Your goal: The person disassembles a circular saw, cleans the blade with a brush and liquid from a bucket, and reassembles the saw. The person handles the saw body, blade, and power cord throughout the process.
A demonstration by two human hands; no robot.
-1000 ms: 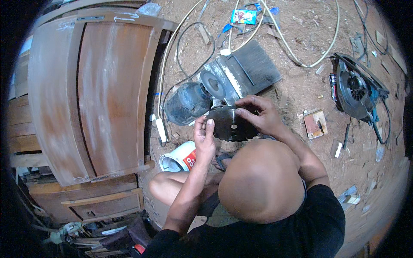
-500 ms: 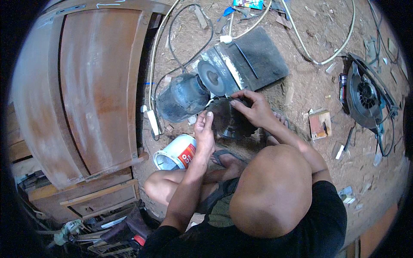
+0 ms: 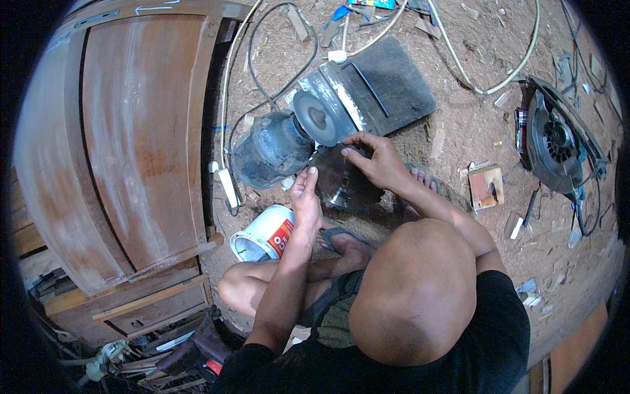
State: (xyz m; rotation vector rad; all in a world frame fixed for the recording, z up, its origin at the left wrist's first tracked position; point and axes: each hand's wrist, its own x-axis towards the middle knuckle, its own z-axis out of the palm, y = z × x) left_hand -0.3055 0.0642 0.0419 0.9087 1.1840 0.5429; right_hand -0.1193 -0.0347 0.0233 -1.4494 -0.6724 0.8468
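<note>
A dark, toothed circular saw blade (image 3: pixel 348 184) is held between my two hands, its far edge close to the grey grinding wheel (image 3: pixel 317 118) of a bench grinder. Whether blade and wheel touch, I cannot make out. My left hand (image 3: pixel 306 200) pinches the blade's left rim, thumb on top. On the far right rim, my right hand (image 3: pixel 375 161) grips with thumb and bent fingers. The grinder's rounded dark motor (image 3: pixel 270 152) lies left of the wheel, and a flat dark board (image 3: pixel 403 82) extends beyond it to the right.
A white bucket (image 3: pixel 262 230) lies tipped beside my left forearm. Wooden cabinet doors (image 3: pixel 144 131) stand at the left. Cables and a white power strip (image 3: pixel 228 187) run by the grinder. A handheld circular saw (image 3: pixel 554 144) and a wooden block (image 3: pixel 486 187) rest on the dusty ground at right.
The blade has tilted a little, so more of its face shows a bright sheen. My right hand has shifted slightly left along the rim side. The whole view has also moved slightly.
</note>
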